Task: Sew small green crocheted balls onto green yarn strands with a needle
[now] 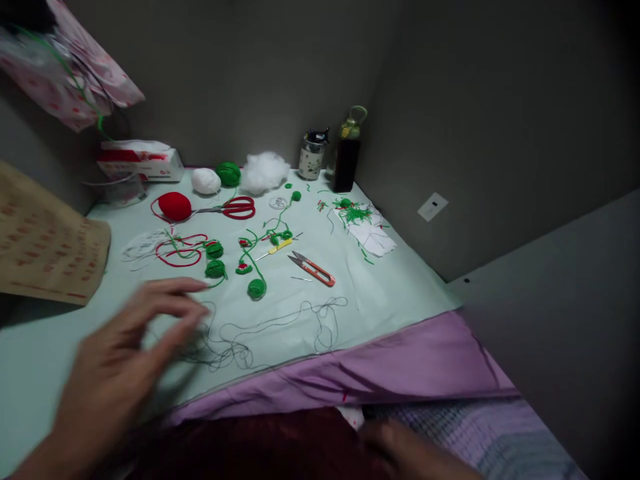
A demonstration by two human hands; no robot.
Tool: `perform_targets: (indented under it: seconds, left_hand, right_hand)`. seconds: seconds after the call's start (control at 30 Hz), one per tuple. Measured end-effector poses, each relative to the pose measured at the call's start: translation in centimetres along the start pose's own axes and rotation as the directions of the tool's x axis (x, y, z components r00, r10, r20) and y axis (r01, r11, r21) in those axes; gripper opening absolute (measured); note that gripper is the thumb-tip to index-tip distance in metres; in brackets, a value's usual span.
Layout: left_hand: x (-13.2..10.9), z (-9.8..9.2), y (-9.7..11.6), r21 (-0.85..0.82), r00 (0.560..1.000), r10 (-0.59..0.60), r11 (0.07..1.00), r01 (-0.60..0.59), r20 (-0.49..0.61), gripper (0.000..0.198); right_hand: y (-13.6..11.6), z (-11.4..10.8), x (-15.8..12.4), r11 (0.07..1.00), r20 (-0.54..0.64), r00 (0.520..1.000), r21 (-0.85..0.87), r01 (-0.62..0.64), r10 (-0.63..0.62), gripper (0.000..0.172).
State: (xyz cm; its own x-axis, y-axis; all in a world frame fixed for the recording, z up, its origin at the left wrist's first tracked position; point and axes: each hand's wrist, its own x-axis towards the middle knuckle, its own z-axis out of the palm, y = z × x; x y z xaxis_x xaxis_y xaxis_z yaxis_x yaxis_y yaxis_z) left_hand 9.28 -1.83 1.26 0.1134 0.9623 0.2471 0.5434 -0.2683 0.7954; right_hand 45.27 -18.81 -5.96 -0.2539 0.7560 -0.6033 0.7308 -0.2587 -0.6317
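Observation:
My left hand (127,340) hovers over the near left of the pale green table cover, blurred, its fingers bent and apart with nothing seen between them. Below and beside its fingertips lies a loose tangle of dark thread (240,357). Small green crocheted balls (215,269) sit just beyond the fingers. My right hand (400,448) is low at the bottom edge, over my lap, blurred, with its fingers mostly hidden. A white cloth piece with red spots (351,416) shows near it. Orange thread snips (315,269) and a yellow-handled crochet hook (280,247) lie mid-table.
Red-handled scissors (239,208), red yarn (175,207), white yarn (205,181), green yarn (229,174) and white stuffing (265,172) lie farther back. A jar (311,160) and dark bottle (346,160) stand by the wall. A brown paper bag (50,240) is left; green yarn scraps (356,213) lie right.

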Motion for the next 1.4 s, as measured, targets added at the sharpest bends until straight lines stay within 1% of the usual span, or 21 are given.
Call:
perform_targets:
  seconds: [0.03,0.07,0.1,0.13,0.2,0.23,0.27,0.3,0.37,0.4,0.43,0.47,0.53,0.63,0.73,0.9,1.03,1.13,1.23,1.3,1.4]
  left_hand:
    - [-0.4,1.7,2.3,-0.187,0.985,0.012,0.982,0.021,0.174,0.018]
    - [-0.8,3.4,4.3,-0.346,0.928,0.070,0.936,0.066,0.366,0.027]
    - [-0.9,5.2,6.0,-0.454,0.827,0.136,0.877,0.155,0.545,0.041]
    - [-0.9,6.9,7.4,-0.526,0.710,0.210,0.810,0.259,0.672,0.051]
    - [-0.2,9.5,8.9,-0.588,0.448,0.407,0.695,0.414,0.796,0.056]
    - [0.5,10.4,9.0,-0.578,0.369,0.446,0.664,0.474,0.815,0.054]
    - [1.4,11.1,8.8,-0.553,0.355,0.425,0.672,0.492,0.833,0.048]
    - [2.3,11.4,8.3,-0.527,0.414,0.355,0.721,0.449,0.838,0.042]
    - [4.4,11.6,6.9,-0.449,0.599,0.229,0.859,0.247,0.767,0.037]
    - [5.3,11.6,6.1,-0.373,0.658,0.213,0.921,0.112,0.723,0.035]
    - [6.2,11.6,5.4,-0.286,0.680,0.224,0.958,-0.022,0.698,0.033]
    - [6.9,11.7,4.8,-0.199,0.686,0.226,0.973,-0.120,0.692,0.031]
    - [7.8,11.9,4.1,-0.090,0.674,0.217,0.972,-0.219,0.707,0.030]
    - [8.2,12.5,4.0,-0.039,0.678,0.186,0.973,-0.226,0.711,0.026]
    - [7.7,13.2,4.7,0.011,0.680,0.156,0.972,-0.235,0.717,0.022]
    - [6.3,14.1,6.0,0.074,0.639,0.158,0.944,-0.321,0.753,0.023]
    - [5.9,14.2,6.2,0.089,0.639,0.170,0.932,-0.353,0.750,0.022]
    - [5.7,14.0,6.1,0.078,0.654,0.185,0.933,-0.352,0.734,0.023]
    - [5.1,14.0,5.8,0.088,0.680,0.218,0.919,-0.385,0.701,0.028]
    - [4.4,14.2,5.3,0.122,0.677,0.224,0.897,-0.424,0.701,0.029]
    - [3.2,14.5,4.7,0.150,0.640,0.236,0.860,-0.488,0.731,0.014]
  right_hand:
    - [-3.3,-2.4,-0.4,0.994,-0.008,0.994,0.020,0.105,-0.105,0.022]
    - [-6.5,-4.7,-0.8,0.976,-0.057,0.976,0.048,0.214,-0.211,0.024]
    - [-9.3,-6.9,-1.0,0.945,-0.109,0.942,0.054,0.323,-0.316,0.024]
    - [-11.6,-8.9,-1.0,0.896,-0.152,0.890,0.043,0.441,-0.430,0.021]
    - [-14.4,-12.3,-0.1,0.804,-0.255,0.782,0.033,0.594,-0.568,0.020]
    - [-14.8,-13.8,0.8,0.785,-0.349,0.737,0.004,0.620,-0.580,0.020]
    - [-14.6,-15.1,2.0,0.796,-0.430,0.709,-0.038,0.604,-0.559,0.022]
    - [-13.9,-16.4,3.6,0.821,-0.501,0.687,-0.090,0.563,-0.526,0.024]
    - [-11.9,-18.7,7.2,0.866,-0.563,0.664,-0.245,0.435,-0.493,0.026]
    - [-10.7,-19.6,9.1,0.875,-0.559,0.673,-0.323,0.361,-0.484,0.027]
    - [-9.6,-20.5,10.9,0.866,-0.542,0.689,-0.413,0.281,-0.482,0.027]
    - [-8.7,-21.1,12.4,0.841,-0.515,0.708,-0.499,0.210,-0.482,0.025]
    - [-7.6,-21.9,14.6,0.811,-0.490,0.726,-0.564,0.157,-0.482,0.019]
    - [-7.8,-21.8,16.0,0.770,-0.465,0.730,-0.624,0.133,-0.502,0.016]
    - [-9.7,-20.3,16.1,0.734,-0.405,0.736,-0.656,0.179,-0.542,0.018]
    - [-12.8,-16.9,16.7,0.817,-0.301,0.822,-0.494,0.298,-0.483,0.021]
    - [-13.4,-16.8,17.3,0.869,-0.266,0.855,-0.359,0.341,-0.446,0.010]
    - [-12.7,-18.5,16.2,0.884,-0.338,0.818,-0.139,0.446,-0.465,0.021]
    - [-10.9,-20.5,13.7,0.799,-0.533,0.741,0.184,0.573,-0.409,0.031]
    - [-9.1,-21.2,12.0,0.779,-0.602,0.718,0.239,0.580,-0.350,0.037]
    - [-5.8,-21.1,9.9,0.842,-0.633,0.719,0.192,0.505,-0.287,0.040]
